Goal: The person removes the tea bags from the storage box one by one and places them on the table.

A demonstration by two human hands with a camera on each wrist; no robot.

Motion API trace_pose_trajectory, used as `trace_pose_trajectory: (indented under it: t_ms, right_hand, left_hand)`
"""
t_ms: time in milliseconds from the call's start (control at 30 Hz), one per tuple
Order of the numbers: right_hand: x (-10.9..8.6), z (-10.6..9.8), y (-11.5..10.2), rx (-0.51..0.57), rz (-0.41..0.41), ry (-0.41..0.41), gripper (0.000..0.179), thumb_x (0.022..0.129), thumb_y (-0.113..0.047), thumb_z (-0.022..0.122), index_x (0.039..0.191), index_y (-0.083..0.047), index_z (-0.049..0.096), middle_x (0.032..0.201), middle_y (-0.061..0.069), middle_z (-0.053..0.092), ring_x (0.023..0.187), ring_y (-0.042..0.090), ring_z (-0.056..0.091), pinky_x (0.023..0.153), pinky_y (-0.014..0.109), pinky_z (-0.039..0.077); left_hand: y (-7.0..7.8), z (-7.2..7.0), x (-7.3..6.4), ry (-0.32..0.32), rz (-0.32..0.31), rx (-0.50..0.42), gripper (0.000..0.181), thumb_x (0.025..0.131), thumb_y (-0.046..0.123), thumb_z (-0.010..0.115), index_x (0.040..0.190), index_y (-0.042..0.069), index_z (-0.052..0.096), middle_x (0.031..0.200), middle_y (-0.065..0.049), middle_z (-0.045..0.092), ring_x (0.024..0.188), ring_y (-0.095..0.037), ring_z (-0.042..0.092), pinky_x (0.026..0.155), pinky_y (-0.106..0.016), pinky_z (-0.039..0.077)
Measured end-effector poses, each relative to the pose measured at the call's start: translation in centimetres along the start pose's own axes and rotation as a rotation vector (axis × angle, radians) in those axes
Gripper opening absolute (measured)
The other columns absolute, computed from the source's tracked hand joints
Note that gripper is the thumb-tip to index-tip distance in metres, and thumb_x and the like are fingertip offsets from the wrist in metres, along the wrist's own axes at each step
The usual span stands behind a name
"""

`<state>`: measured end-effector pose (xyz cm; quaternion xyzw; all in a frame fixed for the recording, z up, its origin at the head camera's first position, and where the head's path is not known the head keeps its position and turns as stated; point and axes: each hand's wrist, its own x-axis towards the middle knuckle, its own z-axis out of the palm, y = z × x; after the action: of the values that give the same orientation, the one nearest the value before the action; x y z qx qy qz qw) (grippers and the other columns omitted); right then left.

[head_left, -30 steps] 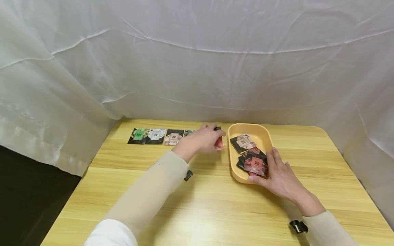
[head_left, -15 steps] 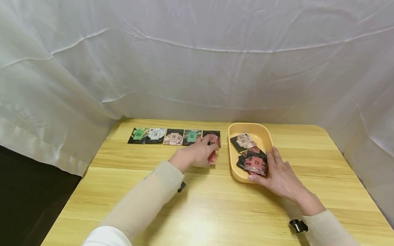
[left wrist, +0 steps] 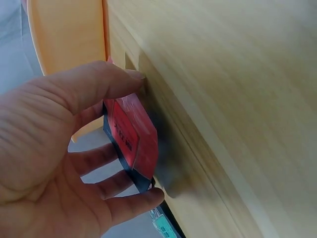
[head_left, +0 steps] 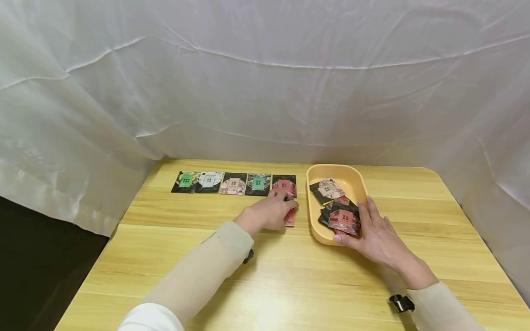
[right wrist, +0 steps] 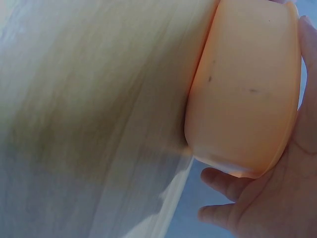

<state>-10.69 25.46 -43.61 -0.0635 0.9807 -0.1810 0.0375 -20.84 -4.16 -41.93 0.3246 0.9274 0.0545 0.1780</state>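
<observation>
My left hand (head_left: 271, 212) holds a red-and-black sachet (left wrist: 130, 131) by its edges, thumb on one side and fingertips on the other. It is low over the table, just in front of a matching red sachet (head_left: 285, 185) at the right end of a row. Most of the held sachet is hidden by the hand in the head view. My right hand (head_left: 383, 239) grips the near right corner of a yellow-orange tray (head_left: 313, 230), its thumb at the near rim and its fingers along the right side. Inside lie several red-and-black sachets (head_left: 344, 219) and a beige-and-black one (head_left: 328, 189).
Along the back of the wooden table (head_left: 306, 285), left of the red sachet, the row holds a green sachet (head_left: 186, 180), a white one (head_left: 209, 180), a beige one (head_left: 233, 184) and a teal one (head_left: 257, 184). A pale curtain (head_left: 265, 101) hangs behind the table.
My left hand has come back from the row's right end toward me, then slightly right, with a red sachet. The row's red sachet has come into sight. My right hand stays on the tray.
</observation>
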Motion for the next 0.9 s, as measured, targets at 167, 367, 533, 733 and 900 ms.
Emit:
trace_pose_trajectory:
  t_ms: [167, 367, 533, 733, 900]
  right_hand:
    - [0.01, 0.0, -0.05, 0.006, 0.0, 0.001, 0.128, 0.089, -0.075, 0.067, 0.164, 0.011, 0.009, 0.171, 0.037, -0.004, 0.15, 0.062, 0.025, 0.115, 0.082, 0.02]
    - [-0.01, -0.01, -0.07, 0.005, 0.001, 0.006, 0.128, 0.089, -0.076, 0.067, 0.163, 0.012, 0.01, 0.17, 0.038, -0.003, 0.149, 0.062, 0.027, 0.115, 0.083, 0.021]
    - [0.01, 0.04, 0.02, 0.005, 0.001, 0.005, 0.128, 0.089, -0.076, 0.066, 0.164, 0.011, 0.011, 0.171, 0.037, -0.003, 0.149, 0.063, 0.027, 0.114, 0.083, 0.021]
    - [0.03, 0.11, 0.11, -0.002, -0.003, 0.011, 0.127, 0.089, -0.075, 0.066, 0.163, 0.012, 0.012, 0.17, 0.038, 0.0, 0.146, 0.066, 0.029, 0.114, 0.083, 0.023]
    - [0.05, 0.09, 0.07, -0.006, -0.004, 0.01, 0.127, 0.089, -0.075, 0.066, 0.163, 0.012, 0.013, 0.17, 0.039, 0.001, 0.146, 0.066, 0.03, 0.114, 0.083, 0.023]
  left_hand:
    - [0.07, 0.01, 0.13, -0.012, -0.007, 0.013, 0.091, 0.079, 0.019, 0.085, 0.161, 0.029, 0.045, 0.173, -0.017, 0.024, 0.158, -0.053, 0.02, 0.117, -0.056, 0.045]
    - [0.17, 0.0, 0.06, -0.024, 0.003, 0.011, 0.09, 0.081, 0.018, 0.083, 0.161, 0.03, 0.044, 0.175, -0.013, 0.023, 0.158, -0.051, 0.022, 0.121, -0.059, 0.038]
    - [0.22, 0.12, -0.03, -0.001, 0.015, 0.017, 0.086, 0.081, 0.016, 0.082, 0.159, 0.027, 0.047, 0.172, -0.012, 0.03, 0.158, -0.046, 0.026, 0.125, -0.056, 0.033]
    - [0.18, 0.26, -0.04, 0.019, 0.019, 0.028, 0.079, 0.085, 0.015, 0.079, 0.157, 0.024, 0.049, 0.171, -0.012, 0.033, 0.158, -0.044, 0.027, 0.128, -0.053, 0.028]
    - [0.1, 0.16, -0.06, 0.013, 0.005, 0.024, 0.078, 0.088, 0.022, 0.08, 0.159, 0.023, 0.047, 0.17, -0.014, 0.033, 0.158, -0.044, 0.027, 0.128, -0.054, 0.029]
